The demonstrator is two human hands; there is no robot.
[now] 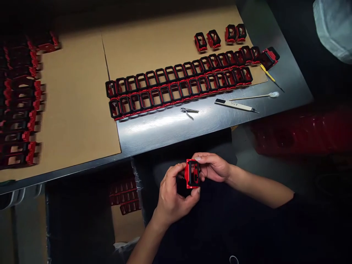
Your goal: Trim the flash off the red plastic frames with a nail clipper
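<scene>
A small red and black plastic housing [189, 175] with a rectangular opening is held between both hands, below the table's front edge. My left hand [173, 194] grips it from the left, thumb at its lower end and fingers at its upper left side. My right hand [213, 167] pinches its upper right side, and some of those fingertips are hidden behind it. Matching housings [176, 91] stand in two long rows on the table, with a few separate housings [214, 39] behind them.
Nail clippers [189, 111], a white craft knife [236, 105], a cotton-tipped stick [253, 96] and a yellow-handled tool [268, 73] lie near the front of the metal table [154, 134]. Cardboard [79, 110] covers part of it. More housings [19, 117] crowd the left; a lower box [128, 227] holds others.
</scene>
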